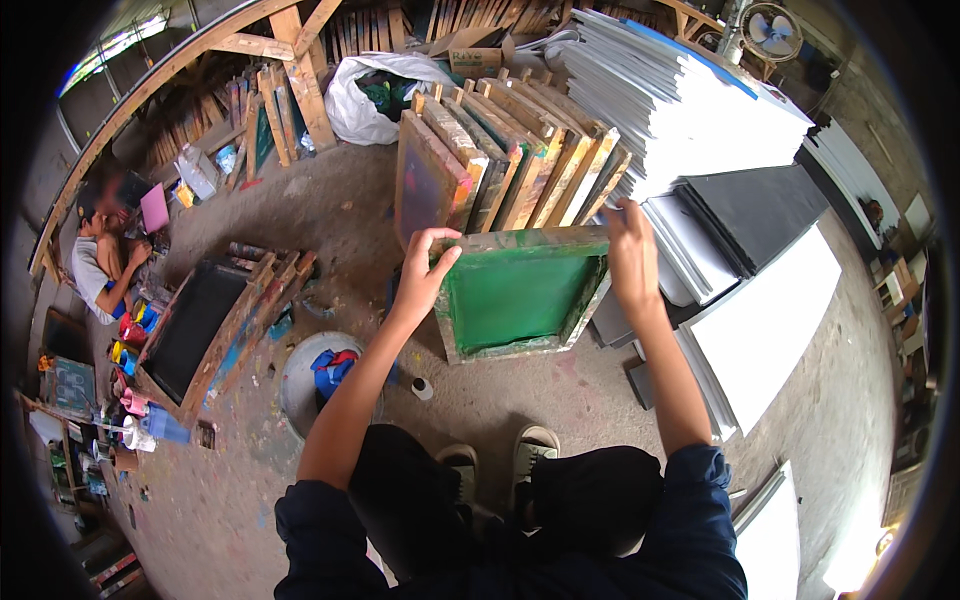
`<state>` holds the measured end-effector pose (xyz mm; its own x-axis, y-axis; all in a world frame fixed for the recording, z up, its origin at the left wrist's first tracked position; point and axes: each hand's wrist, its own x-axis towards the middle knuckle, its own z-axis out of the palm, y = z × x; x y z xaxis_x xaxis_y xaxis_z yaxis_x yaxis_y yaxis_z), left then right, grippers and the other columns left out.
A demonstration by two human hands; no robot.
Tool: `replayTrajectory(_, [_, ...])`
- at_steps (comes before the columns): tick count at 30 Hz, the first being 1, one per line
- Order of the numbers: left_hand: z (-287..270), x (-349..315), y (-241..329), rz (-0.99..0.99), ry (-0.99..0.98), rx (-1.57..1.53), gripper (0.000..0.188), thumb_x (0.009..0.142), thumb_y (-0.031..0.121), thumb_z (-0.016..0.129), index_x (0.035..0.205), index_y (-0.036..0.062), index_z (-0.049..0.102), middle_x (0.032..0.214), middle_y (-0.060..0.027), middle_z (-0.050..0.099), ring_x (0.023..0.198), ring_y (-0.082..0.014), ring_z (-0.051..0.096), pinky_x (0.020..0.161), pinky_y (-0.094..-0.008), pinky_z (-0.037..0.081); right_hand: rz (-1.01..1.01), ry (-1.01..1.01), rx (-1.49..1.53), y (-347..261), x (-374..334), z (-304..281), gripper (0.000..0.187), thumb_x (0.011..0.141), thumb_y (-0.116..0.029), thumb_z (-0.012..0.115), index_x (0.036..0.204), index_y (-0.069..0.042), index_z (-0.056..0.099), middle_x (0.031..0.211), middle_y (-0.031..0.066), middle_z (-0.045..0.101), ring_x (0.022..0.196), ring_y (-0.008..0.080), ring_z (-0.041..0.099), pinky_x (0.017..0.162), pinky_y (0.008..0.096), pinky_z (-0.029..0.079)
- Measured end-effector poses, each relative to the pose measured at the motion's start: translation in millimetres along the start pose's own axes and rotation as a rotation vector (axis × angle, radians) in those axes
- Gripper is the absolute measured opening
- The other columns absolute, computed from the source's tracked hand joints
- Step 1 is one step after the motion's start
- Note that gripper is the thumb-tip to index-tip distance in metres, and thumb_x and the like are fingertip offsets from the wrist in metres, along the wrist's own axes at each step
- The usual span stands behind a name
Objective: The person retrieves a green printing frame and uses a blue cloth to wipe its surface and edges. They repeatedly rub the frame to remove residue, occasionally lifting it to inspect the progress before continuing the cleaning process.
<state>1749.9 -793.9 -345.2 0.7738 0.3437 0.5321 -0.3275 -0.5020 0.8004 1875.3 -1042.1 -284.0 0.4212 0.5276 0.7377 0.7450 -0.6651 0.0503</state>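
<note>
A wooden screen-printing frame [520,295] with green mesh stands upright in front of me, its paint-stained top bar facing up and its lower edge close to the floor. My left hand [425,275] grips its top left corner, the thumb on the near side. At the top right corner my right hand [632,250] is closed on the frame; some of its fingers are hidden behind the wood. Just beyond it, a leaning row of similar used frames [540,160] stands on the floor, with stained edges and one purplish panel at the left end.
Tall stacks of white sheets [670,110] and a black sheet pile [755,215] stand to the right. Left of me are a bucket with blue and red cloth [333,372], a small bottle [422,388] and a dark screen [200,325]. A person [100,260] sits far left.
</note>
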Motion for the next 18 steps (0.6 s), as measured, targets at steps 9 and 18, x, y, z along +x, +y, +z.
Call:
replayTrajectory(9, [2.5,-4.2,-8.8,0.037,0.005,0.034,0.012,0.085,0.009,0.054,0.095,0.0039,0.049,0.092,-0.0059,0.047,0.086,-0.0142,0.047,0.080,-0.0261,0.037,-0.019,-0.576,-0.655,-0.7,20.7,17.2,0.013,0.066,-0.011,0.060,0.078,-0.008,0.066,0.082,0.0051,0.058,0.091,0.0201,0.047,0.076,0.0310,0.038])
replayTrajectory(18, [7.9,-2.0,-14.0,0.005,0.049,0.011,0.015,0.085,0.013,0.055,0.095,0.0037,0.048,0.093,-0.0085,0.048,0.090,-0.0199,0.047,0.083,-0.0287,0.036,-0.051,-0.331,-0.459,-41.9,-4.9,3.0,0.018,0.062,-0.005,0.061,0.080,-0.002,0.062,0.079,0.0066,0.057,0.093,0.0213,0.047,0.080,0.0332,0.042])
